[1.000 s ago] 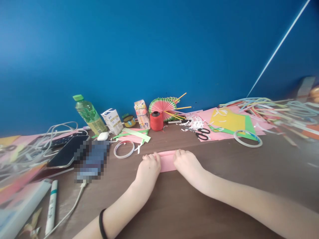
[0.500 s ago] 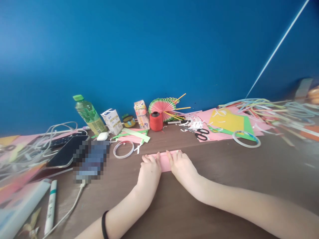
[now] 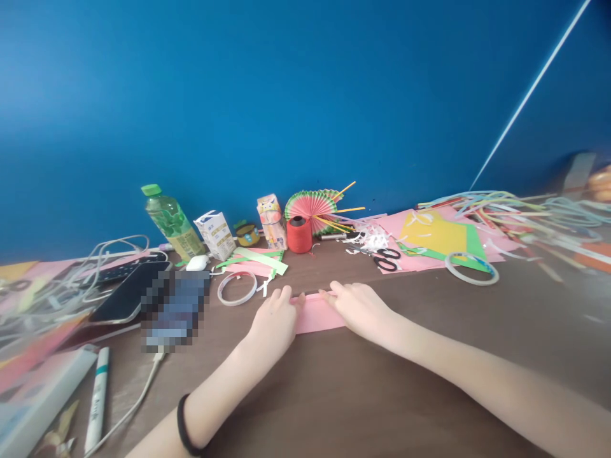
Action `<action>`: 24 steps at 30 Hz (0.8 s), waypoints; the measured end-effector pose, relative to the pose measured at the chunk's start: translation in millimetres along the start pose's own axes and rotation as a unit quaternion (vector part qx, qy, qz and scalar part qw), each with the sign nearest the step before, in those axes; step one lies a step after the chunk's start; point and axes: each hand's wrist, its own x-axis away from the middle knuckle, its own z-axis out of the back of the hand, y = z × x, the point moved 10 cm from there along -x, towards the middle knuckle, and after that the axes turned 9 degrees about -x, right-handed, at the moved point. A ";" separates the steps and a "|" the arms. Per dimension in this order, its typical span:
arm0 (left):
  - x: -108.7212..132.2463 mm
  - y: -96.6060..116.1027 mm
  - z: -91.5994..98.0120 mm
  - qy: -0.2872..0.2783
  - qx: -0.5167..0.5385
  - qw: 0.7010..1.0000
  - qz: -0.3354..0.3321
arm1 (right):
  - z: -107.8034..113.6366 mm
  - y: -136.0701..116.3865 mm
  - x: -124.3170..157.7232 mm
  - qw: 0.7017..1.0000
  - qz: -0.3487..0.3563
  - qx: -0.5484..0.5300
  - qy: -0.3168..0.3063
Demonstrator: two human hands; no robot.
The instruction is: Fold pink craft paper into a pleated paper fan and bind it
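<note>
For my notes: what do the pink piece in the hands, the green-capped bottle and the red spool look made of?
Pink piece: matte paper or thin card, judging by its flat face and straight edge.
Green-capped bottle: probably glossy plastic; it looks see-through, with highlights.
Red spool: seemingly matte wound thread around a dark core.

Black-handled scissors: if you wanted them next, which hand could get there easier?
Probably the right hand: the scissors lie beyond it, on its side. The left hand is farther away, across the pink paper that both hands touch.
</note>
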 end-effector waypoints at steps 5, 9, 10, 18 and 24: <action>-5.3 -5.4 -2.5 0.022 -0.009 1.000 -0.016 | 10.1 5.0 -5.5 0.995 0.047 -0.048 0.068; -12.5 -8.5 -2.3 0.076 0.012 0.997 -0.031 | 8.6 15.9 -12.7 0.975 0.097 -0.170 0.106; -13.7 -9.3 -2.8 0.090 0.015 0.995 -0.033 | 6.4 20.1 -14.3 0.969 0.100 -0.201 0.107; -13.3 -6.0 -8.6 0.130 -0.002 0.989 -0.069 | 8.5 32.0 -12.5 0.939 0.100 -0.301 0.137; -11.0 -7.8 1.7 0.146 -0.005 0.986 -0.078 | 11.6 39.4 -14.5 0.898 0.065 -0.420 0.116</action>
